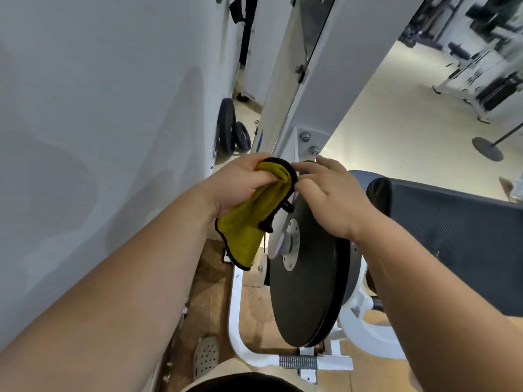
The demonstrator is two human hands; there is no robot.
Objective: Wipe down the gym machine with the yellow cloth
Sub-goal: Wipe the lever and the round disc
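Note:
The yellow cloth (249, 222) with a black hem hangs bunched from my left hand (240, 183), which grips its top just above the machine's black round disc (308, 284). My right hand (331, 196) is right beside it. Its fingertips touch the cloth's black edge near the top of the disc, and its fingers are slightly bent. The white frame of the gym machine (317, 89) rises behind both hands. A dark padded seat (452, 230) lies to the right of the disc.
A white wall (99, 123) runs close along the left. Black weight plates (232, 131) lean against it farther back. The machine's white base tube (237, 321) curves across the tiled floor below. Other gym machines (486, 66) stand at the far right.

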